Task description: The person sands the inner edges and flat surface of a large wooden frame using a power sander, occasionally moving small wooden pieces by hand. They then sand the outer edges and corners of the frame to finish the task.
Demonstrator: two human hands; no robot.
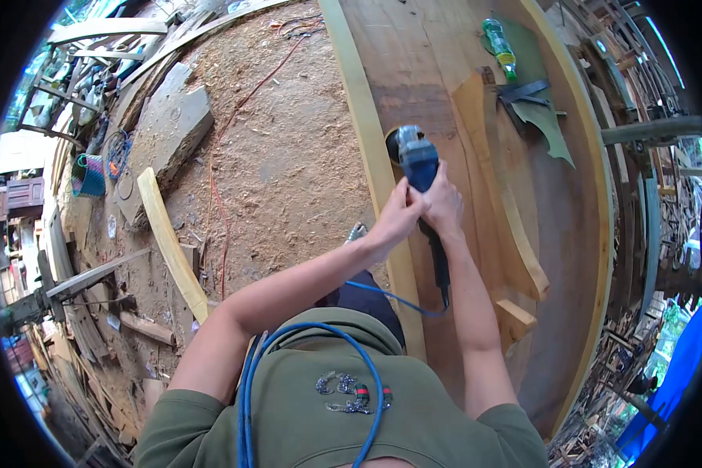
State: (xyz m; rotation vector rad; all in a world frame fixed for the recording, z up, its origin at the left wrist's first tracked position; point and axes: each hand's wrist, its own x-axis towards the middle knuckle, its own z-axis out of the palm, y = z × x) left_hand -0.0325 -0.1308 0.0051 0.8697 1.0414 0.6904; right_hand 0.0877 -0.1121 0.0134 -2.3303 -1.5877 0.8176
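Note:
A blue angle grinder point(420, 162) with a silver head is over the left part of a large wooden panel point(437, 47), its round disc close to the panel's pale raised edge strip point(364, 117). My right hand point(443, 204) is wrapped round the grinder's body. Against its near side, my left hand point(402, 209) has its fingers closed at the tool. The black rear part point(439, 265) extends below my right hand, and a blue cord point(390, 295) runs from it. Whether the disc touches the strip cannot be made out.
On the panel lie a curved wooden piece point(495, 171), a green bottle point(499, 48), a dark metal tool point(525, 91) and a green sheet point(550, 132). Wood shavings point(288, 171), a red cord and a curved plank point(168, 242) are on the ground left.

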